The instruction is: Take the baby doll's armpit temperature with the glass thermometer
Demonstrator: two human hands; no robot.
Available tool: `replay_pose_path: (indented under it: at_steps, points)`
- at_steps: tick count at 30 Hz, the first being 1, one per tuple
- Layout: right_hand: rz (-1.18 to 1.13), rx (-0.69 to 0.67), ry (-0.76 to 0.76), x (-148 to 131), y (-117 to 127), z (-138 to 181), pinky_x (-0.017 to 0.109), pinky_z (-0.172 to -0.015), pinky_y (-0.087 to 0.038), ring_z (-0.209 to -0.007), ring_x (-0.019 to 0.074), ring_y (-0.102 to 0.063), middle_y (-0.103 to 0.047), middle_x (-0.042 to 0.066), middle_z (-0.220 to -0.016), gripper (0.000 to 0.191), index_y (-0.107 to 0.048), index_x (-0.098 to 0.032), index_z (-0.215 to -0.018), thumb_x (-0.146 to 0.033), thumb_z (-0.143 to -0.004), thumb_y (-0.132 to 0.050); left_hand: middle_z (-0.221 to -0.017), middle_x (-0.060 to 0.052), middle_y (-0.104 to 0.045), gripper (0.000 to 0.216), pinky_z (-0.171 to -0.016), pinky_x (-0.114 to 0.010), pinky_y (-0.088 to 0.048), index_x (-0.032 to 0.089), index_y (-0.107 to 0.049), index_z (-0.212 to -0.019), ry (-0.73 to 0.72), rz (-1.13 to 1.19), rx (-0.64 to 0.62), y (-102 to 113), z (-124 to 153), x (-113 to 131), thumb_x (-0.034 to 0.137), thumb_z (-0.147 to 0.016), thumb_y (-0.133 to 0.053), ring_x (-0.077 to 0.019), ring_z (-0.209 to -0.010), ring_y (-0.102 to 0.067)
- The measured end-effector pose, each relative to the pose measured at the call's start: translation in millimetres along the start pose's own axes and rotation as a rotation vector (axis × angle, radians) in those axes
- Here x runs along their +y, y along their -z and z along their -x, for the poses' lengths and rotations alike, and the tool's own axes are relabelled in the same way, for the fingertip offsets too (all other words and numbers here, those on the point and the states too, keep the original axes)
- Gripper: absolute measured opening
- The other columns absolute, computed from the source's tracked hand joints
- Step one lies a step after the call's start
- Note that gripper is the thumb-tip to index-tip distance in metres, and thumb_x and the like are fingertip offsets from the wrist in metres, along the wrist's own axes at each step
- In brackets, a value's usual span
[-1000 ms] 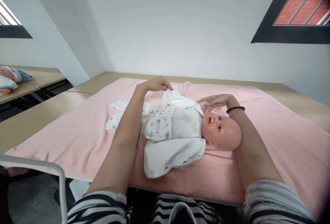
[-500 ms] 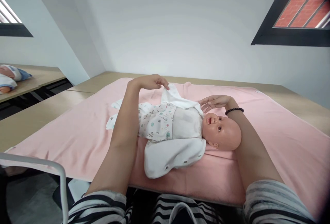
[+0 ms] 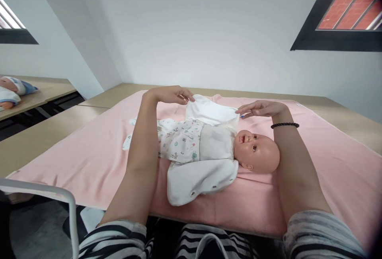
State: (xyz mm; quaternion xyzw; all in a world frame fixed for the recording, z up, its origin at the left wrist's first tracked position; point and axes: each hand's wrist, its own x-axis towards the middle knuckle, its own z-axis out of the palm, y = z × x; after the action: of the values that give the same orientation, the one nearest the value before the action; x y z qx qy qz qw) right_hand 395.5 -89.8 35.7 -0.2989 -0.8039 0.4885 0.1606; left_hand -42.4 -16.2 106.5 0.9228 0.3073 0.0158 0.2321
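A baby doll [image 3: 258,151] lies on its back, head to the right, in a white garment with a printed lower part [image 3: 182,141]. The garment's far white flap [image 3: 210,110] is spread out on the doll's far side. My left hand [image 3: 176,95] pinches this flap at its far left corner. Over at its right corner, the fingers of my right hand [image 3: 258,109] grip the edge, with a small blue bit showing by the fingertips. On the near side, another white flap [image 3: 201,179] with dark snaps lies folded out flat.
A pink blanket [image 3: 98,163] covers the wooden table [image 3: 92,111] under the doll. Another doll [image 3: 12,90] lies on a table at the far left. A white metal rail [image 3: 44,185] stands at the lower left. The wall rises behind the table.
My right hand has moved up and right from beside the doll's neck, and the far flap is now spread wider and flatter. My left hand has shifted only slightly.
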Motion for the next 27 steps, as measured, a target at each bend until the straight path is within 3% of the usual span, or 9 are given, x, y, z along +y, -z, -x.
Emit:
replay_pose_path:
  at_steps: [5, 18, 27]
  points:
    - [0.118, -0.115, 0.006, -25, -1, -5, 0.039, -0.118, -0.038, -0.142, 0.0253, -0.043, -0.043, 0.007, -0.157, 0.053, -0.055, -0.027, -0.145, -0.043, -0.095, -0.062, -0.148, 0.002, -0.054, 0.046, -0.108, -0.029, -0.044, 0.03, -0.062, -0.133, -0.003, 0.025, 0.026, 4, 9, 0, 0.045, -0.089, -0.056, -0.0218, -0.134, -0.051]
    - [0.42, -0.126, -0.101, -94, -27, 1, 0.035, -0.114, -0.043, -0.14, 0.0247, -0.046, -0.048, 0.001, -0.153, 0.052, -0.058, -0.034, -0.143, -0.041, -0.092, -0.066, -0.137, 0.003, -0.064, 0.039, -0.111, -0.031, -0.042, 0.03, -0.069, -0.122, 0.0, 0.047, 0.04, 13, 30, -1, 0.046, -0.088, -0.059, -0.0206, -0.13, -0.054]
    - [0.591, -0.177, -0.153, -130, -61, -14, 0.035, -0.11, -0.047, -0.133, 0.0269, -0.054, -0.061, 0.0, -0.141, 0.051, -0.063, -0.034, -0.138, -0.046, -0.088, -0.069, -0.127, 0.006, -0.07, 0.032, -0.108, -0.028, -0.043, 0.033, -0.077, -0.108, 0.06, -0.009, -0.138, 21, 40, -10, 0.049, -0.084, -0.062, -0.0204, -0.128, -0.057]
